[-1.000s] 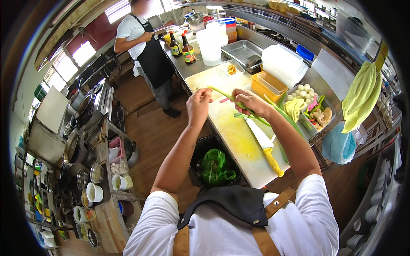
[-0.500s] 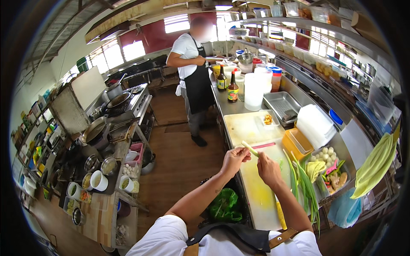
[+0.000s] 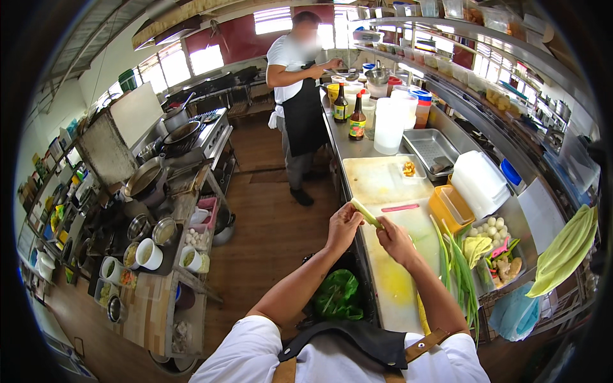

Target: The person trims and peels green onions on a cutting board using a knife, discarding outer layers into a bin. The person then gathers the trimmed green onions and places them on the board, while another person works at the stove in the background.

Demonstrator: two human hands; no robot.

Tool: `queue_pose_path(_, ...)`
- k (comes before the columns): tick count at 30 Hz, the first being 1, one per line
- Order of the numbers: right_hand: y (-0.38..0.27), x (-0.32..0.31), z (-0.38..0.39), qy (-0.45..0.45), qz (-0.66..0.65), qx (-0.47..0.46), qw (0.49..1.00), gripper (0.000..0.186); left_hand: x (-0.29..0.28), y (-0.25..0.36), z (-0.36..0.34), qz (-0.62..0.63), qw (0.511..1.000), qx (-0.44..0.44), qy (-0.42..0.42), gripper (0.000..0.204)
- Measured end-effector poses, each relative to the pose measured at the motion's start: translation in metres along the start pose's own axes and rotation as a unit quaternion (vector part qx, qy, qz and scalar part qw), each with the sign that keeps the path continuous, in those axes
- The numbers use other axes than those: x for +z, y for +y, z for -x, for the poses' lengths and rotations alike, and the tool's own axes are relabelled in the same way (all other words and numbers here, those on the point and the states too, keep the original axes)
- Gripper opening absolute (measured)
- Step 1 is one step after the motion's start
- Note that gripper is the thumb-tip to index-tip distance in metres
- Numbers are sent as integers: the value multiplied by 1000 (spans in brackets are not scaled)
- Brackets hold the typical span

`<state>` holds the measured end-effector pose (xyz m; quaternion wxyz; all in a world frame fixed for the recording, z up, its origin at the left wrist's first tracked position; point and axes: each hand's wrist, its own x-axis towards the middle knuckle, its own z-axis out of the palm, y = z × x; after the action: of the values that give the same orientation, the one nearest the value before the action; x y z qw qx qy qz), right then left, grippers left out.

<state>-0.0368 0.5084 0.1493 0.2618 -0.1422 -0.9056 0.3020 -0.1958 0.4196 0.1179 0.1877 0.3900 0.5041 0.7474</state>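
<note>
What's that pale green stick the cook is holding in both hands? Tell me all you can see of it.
The pale green stalk is short, slim and straight, like a trimmed vegetable stem, lighter at its upper end. It slants, its upper end toward the person's left, held in the air above the white cutting board. The left hand pinches its upper end, and the right hand holds its lower end. Nothing else touches it. Finer detail is too small to tell.

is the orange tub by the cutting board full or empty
Empty, as far as shows: the orange tub sits open beside the cutting board, its bare inside visible with nothing in it.
</note>
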Motion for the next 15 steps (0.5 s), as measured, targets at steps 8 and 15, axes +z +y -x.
queue_pose_path(8,32,-40,10,-141,-233,170,947,20,-29,-8,15,-349,914,203,47,10)
queue_pose_path(15,-30,-127,9,24,-262,106,959,22,-124,-94,71,-581,799,55,-146,34)
